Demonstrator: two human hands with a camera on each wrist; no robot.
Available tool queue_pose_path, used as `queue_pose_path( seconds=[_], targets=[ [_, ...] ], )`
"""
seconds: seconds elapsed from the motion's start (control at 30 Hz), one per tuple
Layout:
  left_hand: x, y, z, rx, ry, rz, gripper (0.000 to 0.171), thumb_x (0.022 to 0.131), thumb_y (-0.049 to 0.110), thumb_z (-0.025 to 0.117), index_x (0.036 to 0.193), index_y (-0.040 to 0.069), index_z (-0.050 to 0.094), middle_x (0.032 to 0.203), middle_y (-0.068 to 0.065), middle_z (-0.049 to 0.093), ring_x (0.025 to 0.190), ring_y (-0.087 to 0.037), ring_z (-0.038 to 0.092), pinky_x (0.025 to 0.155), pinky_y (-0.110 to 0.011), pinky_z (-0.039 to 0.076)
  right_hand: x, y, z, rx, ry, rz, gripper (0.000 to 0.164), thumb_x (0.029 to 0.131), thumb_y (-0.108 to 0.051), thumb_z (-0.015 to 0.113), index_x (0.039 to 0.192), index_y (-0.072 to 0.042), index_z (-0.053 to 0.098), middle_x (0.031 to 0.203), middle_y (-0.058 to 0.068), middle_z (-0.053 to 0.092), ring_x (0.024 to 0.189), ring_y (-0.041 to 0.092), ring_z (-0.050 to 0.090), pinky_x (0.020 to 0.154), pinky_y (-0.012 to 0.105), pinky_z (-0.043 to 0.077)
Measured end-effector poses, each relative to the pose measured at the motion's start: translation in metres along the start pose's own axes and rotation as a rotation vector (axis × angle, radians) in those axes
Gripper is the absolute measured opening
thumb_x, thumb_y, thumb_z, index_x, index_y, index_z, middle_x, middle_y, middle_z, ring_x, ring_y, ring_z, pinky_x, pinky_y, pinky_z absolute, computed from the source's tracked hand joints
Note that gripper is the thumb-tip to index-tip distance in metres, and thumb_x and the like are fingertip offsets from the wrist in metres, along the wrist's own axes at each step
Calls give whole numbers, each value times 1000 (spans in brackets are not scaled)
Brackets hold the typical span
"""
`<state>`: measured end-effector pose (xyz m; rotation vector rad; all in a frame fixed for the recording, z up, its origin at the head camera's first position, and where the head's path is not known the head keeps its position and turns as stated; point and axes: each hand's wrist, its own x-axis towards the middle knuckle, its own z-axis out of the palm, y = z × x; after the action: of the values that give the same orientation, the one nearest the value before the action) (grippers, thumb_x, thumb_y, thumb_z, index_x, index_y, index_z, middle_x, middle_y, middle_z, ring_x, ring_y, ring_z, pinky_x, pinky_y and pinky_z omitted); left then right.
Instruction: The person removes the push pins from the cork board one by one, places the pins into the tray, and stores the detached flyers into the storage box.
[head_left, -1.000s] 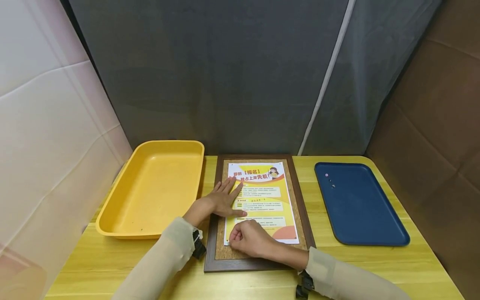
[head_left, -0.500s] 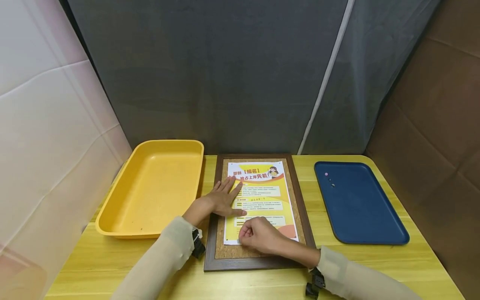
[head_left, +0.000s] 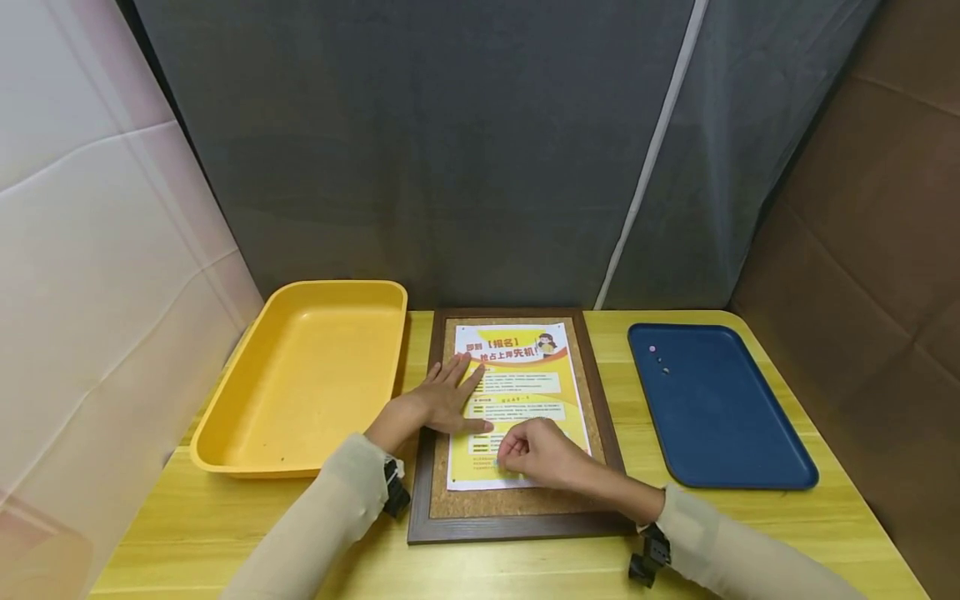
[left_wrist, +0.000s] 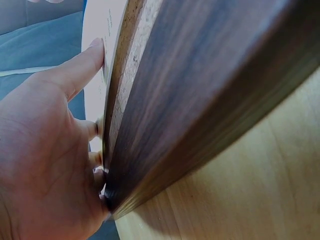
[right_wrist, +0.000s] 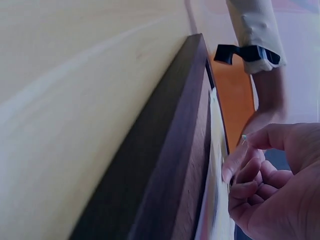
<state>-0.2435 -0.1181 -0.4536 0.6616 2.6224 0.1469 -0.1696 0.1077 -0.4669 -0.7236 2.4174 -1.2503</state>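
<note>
A yellow and white printed poster (head_left: pixel 517 383) lies on a cork board (head_left: pixel 480 504) with a dark brown wooden frame (head_left: pixel 525 527). My left hand (head_left: pixel 447 404) rests spread over the poster's left side, thumb pointing right; the left wrist view shows its palm (left_wrist: pixel 45 155) beside the frame's edge. Above the poster's lower part, my right hand (head_left: pixel 543 454) pinches a tiny pale blue-green pushpin (right_wrist: pixel 244 137) between thumb and index finger, the other fingers curled in. Small dark pins show at the poster's top corners. The right hand and forearm hide its lower right corner.
A deep yellow tray (head_left: pixel 300 458) stands left of the board. To the right lies a dark blue tray (head_left: pixel 735 417) with several tiny pins (head_left: pixel 660 360) near its upper left corner. Fabric walls (head_left: pixel 420 150) enclose the back and sides of the wooden table (head_left: pixel 480 575).
My right hand has moved right and slightly up from the poster's lower left corner, the pushpin between its fingers. The left hand has stayed in place.
</note>
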Motion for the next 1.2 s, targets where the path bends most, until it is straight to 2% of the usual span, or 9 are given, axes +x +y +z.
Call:
queue_pose_path(
  seconds=[0.2, 0.4, 0.63, 0.8, 1.0, 1.2],
  targets=[
    [-1, 0, 0, -3, 2, 0, 105, 100, 70, 55, 172, 12, 5, 177, -19, -7, 164, -35, -6, 132, -55, 1, 1, 5, -12, 10, 18, 0, 18, 87, 7, 64, 86, -4, 78, 74, -4, 68, 63, 7, 55, 57, 18, 45],
    [0, 0, 0, -3, -3, -3, 105, 100, 71, 54, 172, 13, 5, 177, -18, -7, 164, -34, -7, 132, -55, 0, 1, 9, -24, 46, 44, 45, 12, 92, 1, 67, 87, -3, 78, 75, -2, 68, 64, 9, 56, 59, 20, 47],
    [0, -1, 0, 0, -2, -2, 106, 100, 72, 54, 172, 13, 5, 177, -18, -8, 164, -34, -7, 132, -55, 0, 1, 16, -37, 57, 70, 54, 12, 92, 0, 66, 90, 1, 77, 76, 3, 69, 65, 9, 53, 59, 20, 45],
    [0, 0, 1, 2, -4, -1, 106, 99, 72, 54, 172, 12, 4, 177, -18, -8, 164, -34, -7, 132, -55, 0, 1, 21, -45, 48, 95, 81, 11, 93, -3, 67, 89, -1, 78, 77, 3, 69, 65, 10, 51, 58, 20, 42],
    [0, 0, 0, 2, -10, -2, 105, 100, 72, 52, 172, 13, 3, 177, -18, -9, 164, -34, -8, 131, -55, -1, 2, 25, -55, 41, 126, 107, 11, 94, -6, 70, 87, -1, 77, 75, -1, 65, 69, 13, 53, 62, 21, 44],
    [-1, 0, 0, 9, -10, 4, 105, 101, 72, 52, 172, 12, 3, 177, -19, -9, 164, -35, -8, 131, -56, -1, 3, 32, -66, 31, 157, 117, 11, 94, -6, 70, 89, 0, 78, 77, 4, 68, 69, 14, 54, 62, 24, 45]
  ],
)
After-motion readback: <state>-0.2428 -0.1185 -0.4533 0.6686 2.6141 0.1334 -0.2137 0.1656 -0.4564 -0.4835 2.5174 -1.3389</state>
